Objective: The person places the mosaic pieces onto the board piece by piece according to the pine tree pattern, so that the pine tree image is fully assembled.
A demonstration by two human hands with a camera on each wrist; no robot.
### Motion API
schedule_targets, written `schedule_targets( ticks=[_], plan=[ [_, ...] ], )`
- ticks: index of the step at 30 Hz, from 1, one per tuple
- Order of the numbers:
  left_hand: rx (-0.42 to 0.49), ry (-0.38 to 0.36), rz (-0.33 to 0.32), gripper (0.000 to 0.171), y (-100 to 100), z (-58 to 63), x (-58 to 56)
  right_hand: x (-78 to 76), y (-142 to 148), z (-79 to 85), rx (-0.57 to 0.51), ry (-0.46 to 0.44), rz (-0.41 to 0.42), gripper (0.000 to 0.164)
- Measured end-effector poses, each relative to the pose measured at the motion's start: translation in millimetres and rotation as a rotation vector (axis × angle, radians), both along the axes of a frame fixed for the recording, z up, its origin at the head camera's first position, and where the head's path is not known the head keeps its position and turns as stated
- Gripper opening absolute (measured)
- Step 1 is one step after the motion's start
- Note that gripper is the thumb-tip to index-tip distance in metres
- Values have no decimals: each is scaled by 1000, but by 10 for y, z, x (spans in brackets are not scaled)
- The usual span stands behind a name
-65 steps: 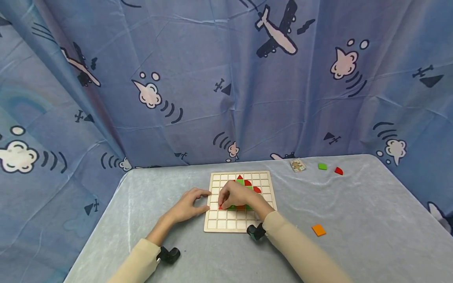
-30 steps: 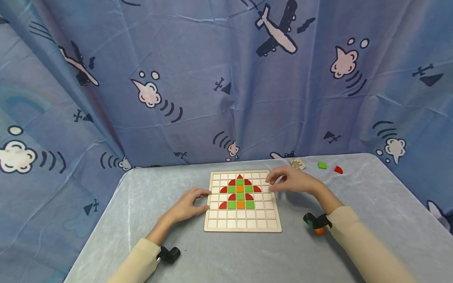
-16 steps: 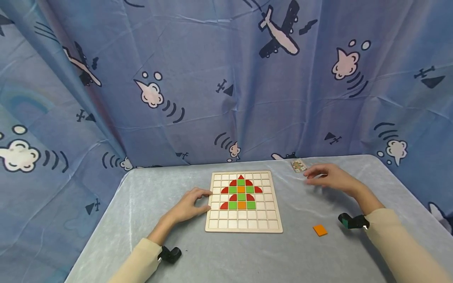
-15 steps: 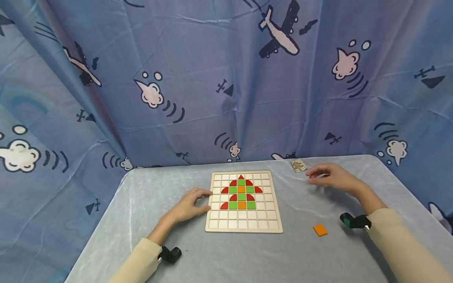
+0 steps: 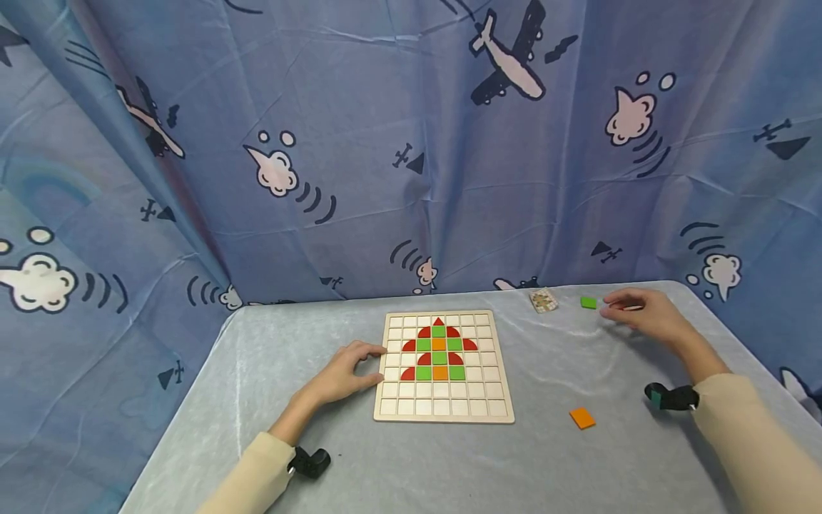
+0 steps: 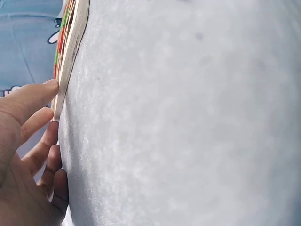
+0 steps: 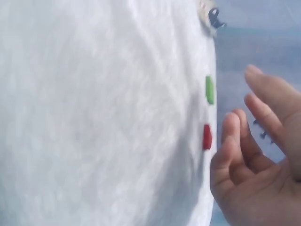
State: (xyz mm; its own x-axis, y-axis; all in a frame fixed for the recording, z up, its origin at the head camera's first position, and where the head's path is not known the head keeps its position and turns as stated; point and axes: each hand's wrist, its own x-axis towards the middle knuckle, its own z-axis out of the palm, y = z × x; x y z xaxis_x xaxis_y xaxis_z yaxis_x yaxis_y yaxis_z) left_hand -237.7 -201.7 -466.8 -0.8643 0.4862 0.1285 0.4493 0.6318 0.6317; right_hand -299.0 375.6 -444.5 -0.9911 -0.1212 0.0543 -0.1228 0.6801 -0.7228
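Note:
A light wooden grid board (image 5: 417, 407) lies on the table, with red, green and orange pieces set in a tree-like pattern. My left hand (image 5: 340, 373) touches the board's left edge with thumb and index finger, fingers relaxed. In the left wrist view the fingertips (image 6: 51, 82) meet the board's side. My right hand (image 5: 648, 314) hovers at the far right, fingers loosely bent, nothing held. Close to it are a green square (image 5: 588, 303) and, in the right wrist view, a red quarter-circle piece (image 7: 207, 137). The hand hides that red piece in the head view.
An orange square (image 5: 582, 418) lies right of the board. A small patterned card or tile (image 5: 543, 300) sits near the table's back edge. Behind the table (image 5: 501, 464) hangs a blue curtain (image 5: 359, 178) printed with planes and clouds.
My right hand let go of a red piece at the board's lower left, then moved right, past the patterned tile, to the red quarter-circle. My left hand stays at the board's edge.

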Motion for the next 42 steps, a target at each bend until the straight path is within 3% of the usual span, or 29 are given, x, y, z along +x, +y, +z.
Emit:
schedule_targets(
  ticks=[5, 11, 24, 32, 42],
  plan=[
    [2, -4, 3, 46, 0, 4, -2, -46, 119, -100, 48, 39, -57, 50],
    [2, -5, -4, 46, -1, 4, -4, -99, 199, -177, 78, 15, -105, 59],
    [-5, -8, 1, 46, -7, -12, -27, -191, 168, -186, 127, -8, -237, 53],
    [-8, -7, 0, 46, -8, -9, -19, -212, 156, -168, 116, -62, -244, 45],
    [0, -8, 0, 46, 2, -10, -11, -200, 227, -179, 115, -22, -166, 46]
  ],
)
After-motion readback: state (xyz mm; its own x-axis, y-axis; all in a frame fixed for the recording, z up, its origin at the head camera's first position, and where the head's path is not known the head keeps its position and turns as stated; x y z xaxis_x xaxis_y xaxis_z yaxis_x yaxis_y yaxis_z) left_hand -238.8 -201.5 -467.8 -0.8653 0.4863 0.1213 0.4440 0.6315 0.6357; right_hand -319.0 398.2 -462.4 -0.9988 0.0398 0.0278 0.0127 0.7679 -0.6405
